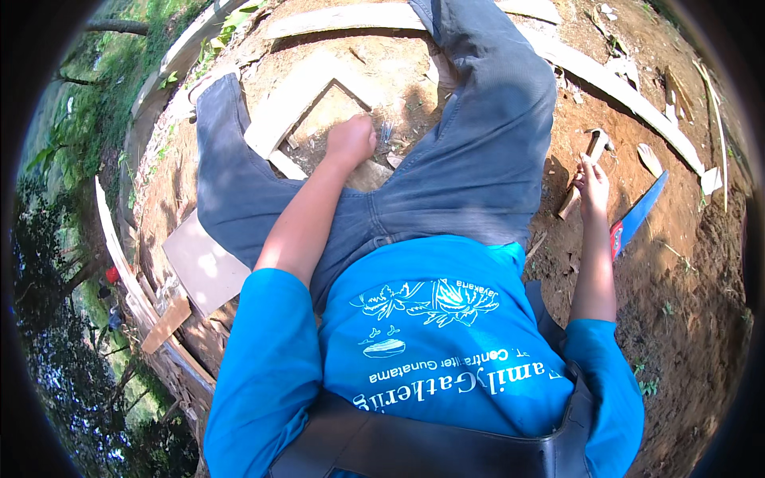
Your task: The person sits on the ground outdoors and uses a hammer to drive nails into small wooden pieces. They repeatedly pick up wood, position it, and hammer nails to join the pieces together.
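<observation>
1. Head view, left side: the left hand [351, 142] is curled into a closed fist between the person's spread legs. It rests at the near corner of a pale wooden frame [296, 105] that lies flat on the red-brown dirt [685, 263]. Just to the right of the fist lies a small cluster of nails [387, 132]; whether the fist pinches one of them I cannot tell.

2. Head view, right side: the right hand [594, 190] is closed around the wooden handle of a hammer [584, 169], well out to the person's right, beside the right leg. The hammer's head points up and away from the body, its handle slanting down to the soil.

3. Handling of the hammer: it looks stiff and head-heavy, so I judge a grip low on the handle gives swing, while a grip nearer the head gives control. The dry wood should not slip.

4. Handling of the frame: the boards look rigid and light, likely to shift on loose soil unless pressed down near the joint. The nails are small, stiff and easily lost in the dirt; they are best pinched by the shank.

5. Surroundings: a hand saw with a blue blade and red grip [637, 215] lies just beyond the hammer. A flat board [205, 267] lies past the left thigh, and a long curved plank [613, 88] runs across the ground ahead.
</observation>
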Demonstrator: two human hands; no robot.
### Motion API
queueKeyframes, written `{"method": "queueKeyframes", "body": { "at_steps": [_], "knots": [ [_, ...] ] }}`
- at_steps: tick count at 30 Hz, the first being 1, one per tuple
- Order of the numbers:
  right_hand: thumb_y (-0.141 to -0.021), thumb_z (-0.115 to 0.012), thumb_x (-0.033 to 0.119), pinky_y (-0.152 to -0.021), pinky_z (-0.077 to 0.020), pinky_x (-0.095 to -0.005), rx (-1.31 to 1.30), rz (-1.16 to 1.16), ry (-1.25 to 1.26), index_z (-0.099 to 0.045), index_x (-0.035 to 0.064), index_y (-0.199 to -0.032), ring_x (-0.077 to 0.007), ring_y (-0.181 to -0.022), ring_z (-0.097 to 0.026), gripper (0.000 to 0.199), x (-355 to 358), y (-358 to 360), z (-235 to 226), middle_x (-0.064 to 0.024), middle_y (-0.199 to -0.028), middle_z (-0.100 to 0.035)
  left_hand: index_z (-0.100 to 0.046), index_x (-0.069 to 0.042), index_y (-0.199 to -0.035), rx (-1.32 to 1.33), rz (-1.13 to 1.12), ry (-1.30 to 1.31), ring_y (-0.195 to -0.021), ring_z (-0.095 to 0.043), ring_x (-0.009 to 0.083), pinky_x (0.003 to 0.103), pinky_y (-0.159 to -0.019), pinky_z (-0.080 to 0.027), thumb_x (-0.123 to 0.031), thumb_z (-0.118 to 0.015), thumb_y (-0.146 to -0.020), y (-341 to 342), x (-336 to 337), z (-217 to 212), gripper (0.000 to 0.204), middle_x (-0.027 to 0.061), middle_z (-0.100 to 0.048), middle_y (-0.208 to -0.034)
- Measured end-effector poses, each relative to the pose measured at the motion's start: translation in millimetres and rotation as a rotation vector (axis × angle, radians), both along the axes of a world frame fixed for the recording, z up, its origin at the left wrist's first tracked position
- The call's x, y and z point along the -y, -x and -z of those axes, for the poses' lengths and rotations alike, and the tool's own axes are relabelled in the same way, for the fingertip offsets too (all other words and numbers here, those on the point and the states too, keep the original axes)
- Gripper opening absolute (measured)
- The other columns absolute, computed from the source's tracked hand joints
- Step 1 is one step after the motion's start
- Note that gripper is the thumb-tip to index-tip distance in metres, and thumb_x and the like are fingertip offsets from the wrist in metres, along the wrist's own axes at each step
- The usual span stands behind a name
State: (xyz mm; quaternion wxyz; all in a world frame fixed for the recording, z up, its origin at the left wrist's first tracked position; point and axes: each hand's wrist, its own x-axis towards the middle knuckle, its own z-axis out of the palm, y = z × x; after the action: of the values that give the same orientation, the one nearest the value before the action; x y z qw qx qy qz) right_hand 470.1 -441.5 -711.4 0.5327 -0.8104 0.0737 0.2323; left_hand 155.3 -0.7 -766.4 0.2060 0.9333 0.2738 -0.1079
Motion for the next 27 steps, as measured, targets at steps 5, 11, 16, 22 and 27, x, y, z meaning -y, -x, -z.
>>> {"method": "queueKeyframes", "body": {
  "at_steps": [5, 11, 16, 22, 27],
  "knots": [
    [-0.097, -0.068, 0.027, -0.054, -0.0394, -0.0213, 0.133, 0.060, 0.122, -0.069, 0.0079, -0.096, -0.0041, -0.061, -0.051, 0.019, 30, 21, 34, 0.0051, -0.075, -0.059, -0.064, -0.008, -0.096, 0.007, -0.040, 0.027, -0.091, -0.068, 0.0340, 0.045, -0.080, -0.054, -0.020, -0.059, -0.092, 4, -4, -6, 0.013, 0.0140, -0.069, -0.098],
    [-0.092, -0.075, 0.021, -0.057, -0.0412, -0.0215, 0.436, 0.125, 0.232, -0.071, 0.0023, -0.099, -0.0042, -0.063, -0.049, 0.021, 40, 18, 64, 0.0044, -0.074, -0.059, -0.064, -0.010, -0.097, 0.083, -0.123, 0.063, -0.092, -0.068, 0.0336, 0.046, -0.078, -0.054, -0.019, -0.059, -0.092, 5, -9, -10, 0.011, 0.0131, -0.069, -0.099],
    [-0.088, -0.079, 0.020, -0.062, -0.0464, -0.0240, 0.460, 0.099, 0.306, -0.073, -0.0009, -0.100, -0.0066, -0.066, -0.054, 0.024, 39, 10, 69, 0.0019, -0.076, -0.063, -0.065, -0.011, -0.097, -0.054, -0.010, -0.004, -0.087, -0.069, 0.0321, 0.047, -0.073, -0.056, -0.022, -0.067, -0.088, 6, -9, -25, 0.015, 0.0121, -0.069, -0.096],
    [-0.088, -0.079, 0.019, -0.063, -0.0472, -0.0237, 0.456, 0.068, 0.353, -0.072, -0.0005, -0.099, -0.0065, -0.066, -0.056, 0.023, 42, 1, 73, 0.0003, -0.076, -0.065, -0.069, -0.010, -0.087, 0.052, 0.141, -0.095, -0.085, -0.070, 0.0314, 0.045, -0.072, -0.057, -0.022, -0.071, -0.083, 15, -5, -13, 0.013, 0.0093, -0.069, -0.089],
    [-0.088, -0.079, 0.018, -0.064, -0.0479, -0.0237, 0.471, 0.056, 0.388, -0.071, -0.0007, -0.099, -0.0069, -0.066, -0.057, 0.023, 39, 3, 73, -0.0006, -0.077, -0.067, -0.073, -0.007, -0.079, 0.063, 0.156, -0.206, -0.086, -0.071, 0.0310, 0.044, -0.071, -0.059, -0.012, -0.070, -0.076, 11, 7, -7, 0.006, 0.0103, -0.069, -0.090]
  ]
}}
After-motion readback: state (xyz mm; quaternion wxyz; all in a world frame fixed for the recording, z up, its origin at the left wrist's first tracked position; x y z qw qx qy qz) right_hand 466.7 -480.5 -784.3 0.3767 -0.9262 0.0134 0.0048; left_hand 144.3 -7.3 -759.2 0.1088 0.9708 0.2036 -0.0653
